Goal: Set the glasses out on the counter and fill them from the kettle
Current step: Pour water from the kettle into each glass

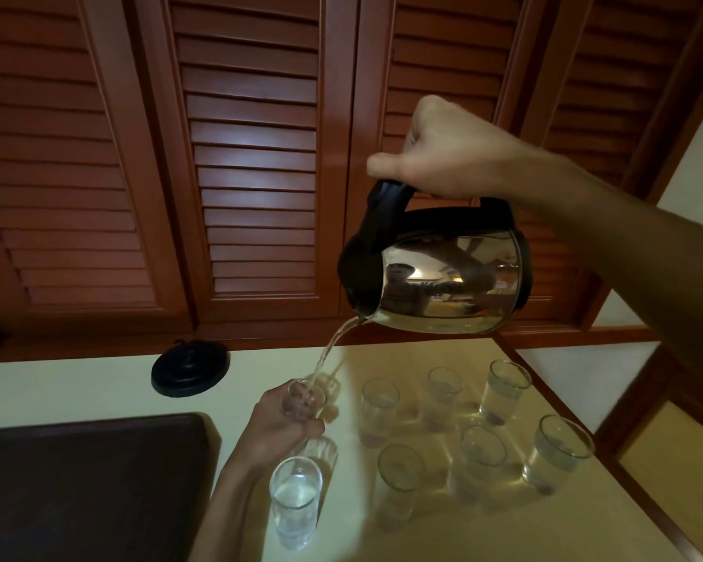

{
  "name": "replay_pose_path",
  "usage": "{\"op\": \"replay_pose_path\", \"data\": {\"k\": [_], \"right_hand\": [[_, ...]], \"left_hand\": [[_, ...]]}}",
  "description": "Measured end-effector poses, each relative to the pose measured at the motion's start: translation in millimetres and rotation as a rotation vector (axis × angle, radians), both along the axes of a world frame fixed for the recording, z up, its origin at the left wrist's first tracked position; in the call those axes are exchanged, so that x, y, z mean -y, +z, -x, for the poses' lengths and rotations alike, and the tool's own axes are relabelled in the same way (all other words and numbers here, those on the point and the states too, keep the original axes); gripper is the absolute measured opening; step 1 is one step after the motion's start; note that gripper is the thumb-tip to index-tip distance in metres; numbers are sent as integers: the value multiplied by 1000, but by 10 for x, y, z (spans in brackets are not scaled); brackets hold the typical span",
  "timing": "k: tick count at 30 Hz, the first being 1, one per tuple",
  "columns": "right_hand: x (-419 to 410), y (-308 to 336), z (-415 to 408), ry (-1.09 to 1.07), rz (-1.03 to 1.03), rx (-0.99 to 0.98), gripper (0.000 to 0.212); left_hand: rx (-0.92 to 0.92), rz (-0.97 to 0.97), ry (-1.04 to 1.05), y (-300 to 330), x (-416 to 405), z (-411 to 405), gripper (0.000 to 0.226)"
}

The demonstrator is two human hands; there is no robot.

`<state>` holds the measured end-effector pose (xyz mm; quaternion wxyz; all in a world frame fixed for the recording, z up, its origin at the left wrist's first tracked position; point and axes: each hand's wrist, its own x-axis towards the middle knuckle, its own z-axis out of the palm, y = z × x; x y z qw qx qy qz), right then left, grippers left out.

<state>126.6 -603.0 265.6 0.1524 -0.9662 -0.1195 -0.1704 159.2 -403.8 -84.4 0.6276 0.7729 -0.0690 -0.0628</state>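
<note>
Chiefly, risk: overflow or splash. The stream (333, 350) fell a long way from the kettle (443, 277), mid-right of frame, into a narrow glass (301, 399) held off the counter (78, 383); a small tilt of either would likely have sent water over the fingers (301, 429), scalding them if hot. Right hand (443, 156): closed round the black handle, kettle tipped spout-down. Left hand (279, 423): curled round the glass, lower centre. Kettle: mirror-steel body, black lid and trim. Glasses: six clear tumblers stood lower right, one more (295, 505) at lower centre holding water; levels in the others hard to judge. Base (189, 367): centre left, bare.
</note>
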Motion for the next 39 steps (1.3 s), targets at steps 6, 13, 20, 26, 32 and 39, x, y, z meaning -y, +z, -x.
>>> {"op": "replay_pose_path", "data": {"k": [6, 13, 20, 26, 32, 39], "right_hand": [[14, -98, 35, 10, -27, 6, 51], [-29, -230, 34, -61, -21, 21, 48], [-18, -436, 41, -102, -35, 44, 40], [97, -721, -24, 44, -157, 79, 43], [332, -988, 38, 123, -490, 89, 51], [586, -1295, 251, 34, -971, 48, 62]], "left_hand": [[12, 21, -7, 37, 8, 22, 35], [42, 2, -16, 141, 12, 26, 33], [41, 11, -53, 249, 35, 29, 34], [83, 49, -119, 421, 51, 62, 35], [-4, 179, -177, 679, 3, 161, 37], [23, 207, -100, 926, -67, 205, 45]]}}
